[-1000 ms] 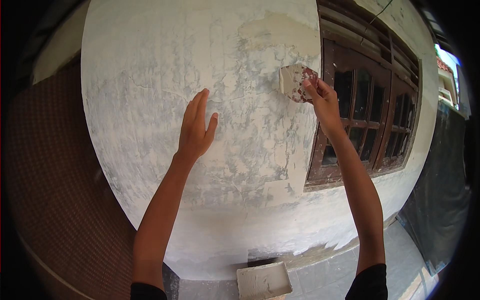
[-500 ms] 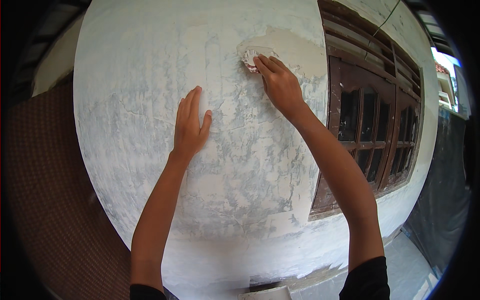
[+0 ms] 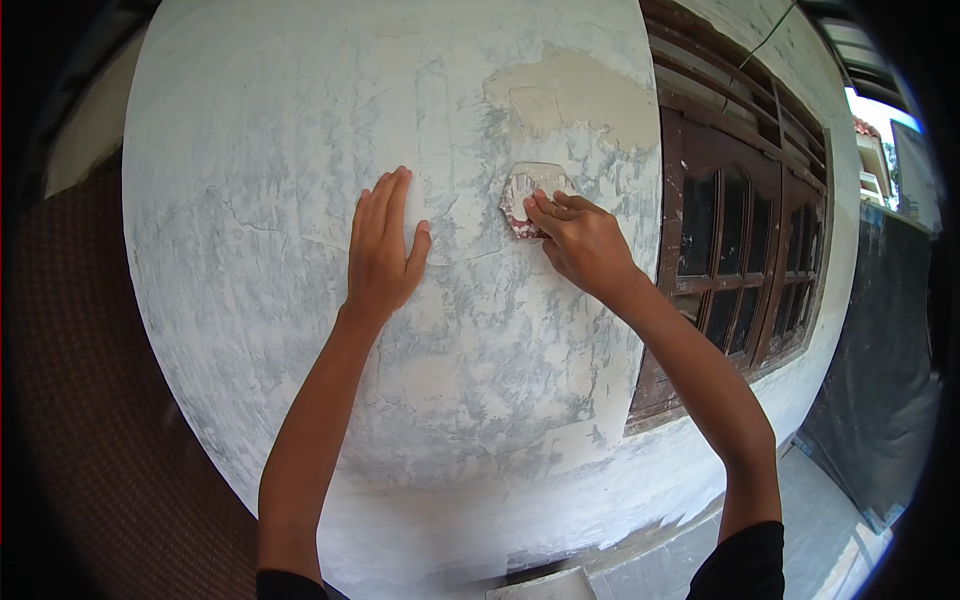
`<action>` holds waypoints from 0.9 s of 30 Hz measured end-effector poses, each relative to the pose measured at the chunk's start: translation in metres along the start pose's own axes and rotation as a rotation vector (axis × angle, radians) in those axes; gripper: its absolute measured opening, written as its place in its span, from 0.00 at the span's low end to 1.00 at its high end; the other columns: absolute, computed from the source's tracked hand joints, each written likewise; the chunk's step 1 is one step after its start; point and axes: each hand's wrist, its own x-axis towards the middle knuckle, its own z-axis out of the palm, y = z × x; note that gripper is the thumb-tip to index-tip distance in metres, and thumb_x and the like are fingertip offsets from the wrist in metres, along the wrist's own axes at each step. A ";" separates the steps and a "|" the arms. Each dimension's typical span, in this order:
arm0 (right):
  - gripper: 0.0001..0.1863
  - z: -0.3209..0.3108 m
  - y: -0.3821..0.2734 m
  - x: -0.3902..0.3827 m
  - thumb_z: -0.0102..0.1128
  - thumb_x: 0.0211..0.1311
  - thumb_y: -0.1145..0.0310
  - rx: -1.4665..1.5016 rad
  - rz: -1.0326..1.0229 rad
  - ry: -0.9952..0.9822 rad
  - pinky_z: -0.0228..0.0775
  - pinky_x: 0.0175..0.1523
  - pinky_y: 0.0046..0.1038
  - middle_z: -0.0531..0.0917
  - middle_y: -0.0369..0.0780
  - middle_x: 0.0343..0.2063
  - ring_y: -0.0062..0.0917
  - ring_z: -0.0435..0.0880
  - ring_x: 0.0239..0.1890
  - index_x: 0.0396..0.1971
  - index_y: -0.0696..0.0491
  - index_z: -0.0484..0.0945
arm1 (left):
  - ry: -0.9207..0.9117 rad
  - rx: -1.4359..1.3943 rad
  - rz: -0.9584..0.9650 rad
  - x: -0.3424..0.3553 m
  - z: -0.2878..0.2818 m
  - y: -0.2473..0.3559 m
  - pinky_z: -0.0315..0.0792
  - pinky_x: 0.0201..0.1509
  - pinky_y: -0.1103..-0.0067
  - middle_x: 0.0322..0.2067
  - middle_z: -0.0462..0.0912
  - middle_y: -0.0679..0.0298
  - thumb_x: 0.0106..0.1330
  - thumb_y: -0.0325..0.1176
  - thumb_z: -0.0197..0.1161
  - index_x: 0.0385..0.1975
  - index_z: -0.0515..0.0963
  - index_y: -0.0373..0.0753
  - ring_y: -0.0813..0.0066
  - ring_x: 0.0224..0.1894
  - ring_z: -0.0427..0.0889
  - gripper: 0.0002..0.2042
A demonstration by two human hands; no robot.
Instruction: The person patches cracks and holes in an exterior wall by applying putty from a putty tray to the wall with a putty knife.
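In front of me stands a wall (image 3: 300, 310) with blotchy white and grey plaster. My left hand (image 3: 383, 240) lies against it, palm in, fingers stretched out and thumb apart, holding nothing. To the right, my right hand (image 3: 582, 235) grips a putty spreader (image 3: 520, 200), a flat tool smeared with white putty that shows some red near its lower edge. Its blade rests against the wall just below a damp-looking beige patch of putty (image 3: 600, 95). The fingers cover part of the tool.
A brown wooden window (image 3: 725, 260) with dark panes is set in the wall close to my right forearm. Woven brown matting (image 3: 120, 380) hangs at the left, a dark sheet (image 3: 870, 350) at the far right. Below, a pale tray-like object (image 3: 545, 585) is partly cut off.
My right hand has moved down and slightly right with the putty spreader, from the beige patch to below it. My left hand stays flat at the same place on the wall.
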 end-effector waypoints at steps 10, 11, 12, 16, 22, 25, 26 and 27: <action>0.08 -0.006 -0.006 0.016 0.60 0.55 0.80 -0.002 0.054 0.236 0.67 0.39 0.31 0.77 0.42 0.30 0.32 0.71 0.30 0.36 0.58 0.75 | 0.063 0.090 0.053 0.026 0.013 0.002 0.54 0.75 0.57 0.66 0.68 0.50 0.67 0.30 0.57 0.67 0.63 0.31 0.54 0.70 0.65 0.28; 0.08 -0.007 -0.003 0.022 0.60 0.55 0.80 0.002 0.052 0.239 0.67 0.39 0.31 0.77 0.42 0.30 0.32 0.71 0.30 0.36 0.58 0.75 | 0.063 0.098 0.055 0.024 0.012 -0.002 0.54 0.75 0.57 0.66 0.68 0.50 0.67 0.31 0.57 0.67 0.63 0.31 0.55 0.70 0.65 0.28; 0.06 -0.013 0.000 0.028 0.61 0.58 0.78 -0.022 0.067 0.231 0.66 0.39 0.31 0.78 0.42 0.30 0.32 0.71 0.30 0.35 0.57 0.74 | 0.062 0.107 0.057 0.022 0.012 -0.004 0.54 0.75 0.58 0.66 0.68 0.50 0.67 0.31 0.57 0.67 0.63 0.31 0.55 0.70 0.65 0.28; 0.14 -0.017 0.042 0.048 0.65 0.63 0.62 0.084 0.358 0.233 0.65 0.40 0.35 0.78 0.44 0.25 0.35 0.74 0.30 0.34 0.58 0.76 | 0.054 0.181 0.065 0.021 0.013 -0.002 0.54 0.76 0.58 0.67 0.68 0.50 0.67 0.32 0.56 0.67 0.64 0.31 0.55 0.71 0.65 0.28; 0.24 -0.018 0.108 0.102 0.63 0.65 0.50 0.583 0.613 0.328 0.74 0.45 0.35 0.84 0.48 0.30 0.35 0.84 0.35 0.37 0.61 0.79 | 0.037 0.177 0.059 0.020 0.017 -0.001 0.53 0.76 0.58 0.69 0.64 0.54 0.68 0.31 0.54 0.70 0.60 0.34 0.56 0.72 0.61 0.29; 0.25 -0.007 0.110 0.129 0.63 0.64 0.48 0.452 0.524 0.198 0.73 0.47 0.34 0.85 0.47 0.31 0.35 0.84 0.37 0.40 0.59 0.80 | 0.033 0.182 0.050 0.018 0.014 -0.003 0.53 0.76 0.58 0.69 0.64 0.54 0.68 0.31 0.53 0.70 0.60 0.34 0.56 0.73 0.61 0.29; 0.24 0.002 0.118 0.135 0.63 0.63 0.48 0.310 0.474 0.178 0.73 0.49 0.34 0.86 0.46 0.33 0.36 0.84 0.38 0.42 0.58 0.81 | 0.030 0.185 0.048 0.018 0.012 -0.005 0.52 0.76 0.58 0.69 0.64 0.54 0.68 0.31 0.53 0.70 0.60 0.34 0.56 0.73 0.61 0.29; 0.24 0.007 0.130 0.135 0.63 0.63 0.48 0.305 0.476 0.178 0.73 0.49 0.34 0.86 0.46 0.33 0.36 0.84 0.38 0.42 0.58 0.81 | 0.026 0.179 0.047 0.018 0.013 -0.004 0.52 0.76 0.58 0.69 0.64 0.54 0.68 0.31 0.53 0.70 0.60 0.34 0.56 0.73 0.61 0.29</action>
